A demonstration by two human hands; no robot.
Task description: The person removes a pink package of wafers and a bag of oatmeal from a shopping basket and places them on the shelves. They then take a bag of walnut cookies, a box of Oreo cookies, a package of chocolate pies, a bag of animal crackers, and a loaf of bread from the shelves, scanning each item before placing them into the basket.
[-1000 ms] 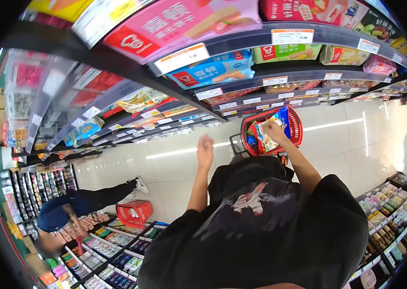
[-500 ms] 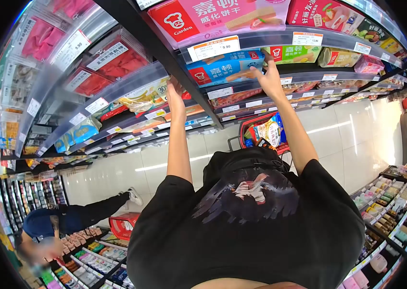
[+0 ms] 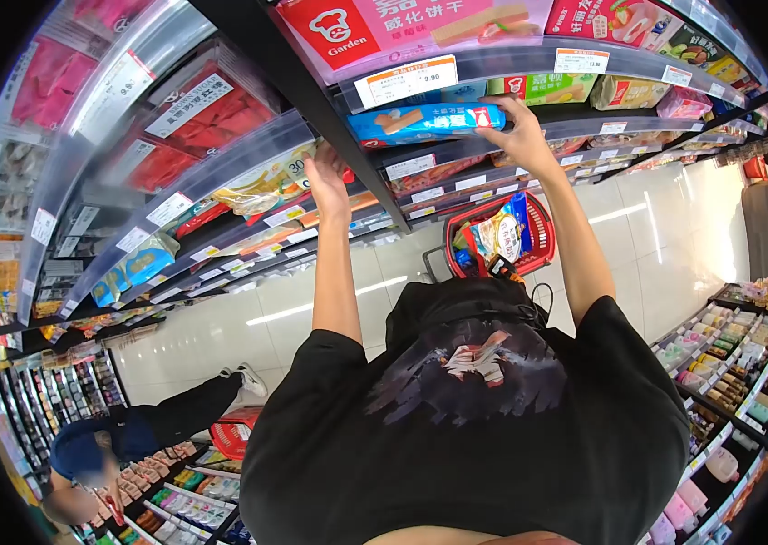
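My right hand [image 3: 525, 138] grips the right end of a blue box of wafer biscuits [image 3: 420, 123], with its thumb on the near side and fingers over the top. The box lies tipped at the front of the shelf, its lettering upside down. Behind it, part of another blue box [image 3: 461, 94] shows. My left hand [image 3: 328, 182] is raised by the dark shelf post, beside a yellow snack packet [image 3: 261, 184] on the left shelf. Its fingers are apart and partly hidden, and I see nothing held in it.
Pink wafer boxes [image 3: 420, 34] stand on the shelf above, and a green box [image 3: 547, 88] sits to the right. Below me on the floor is a red shopping basket [image 3: 543, 227] holding packets. Another person [image 3: 121, 440] bends at shelves on the lower left.
The blue wafer box has tipped forward and turned in my right hand, so a narrower side shows. My left hand has stayed near the post, moving only slightly.
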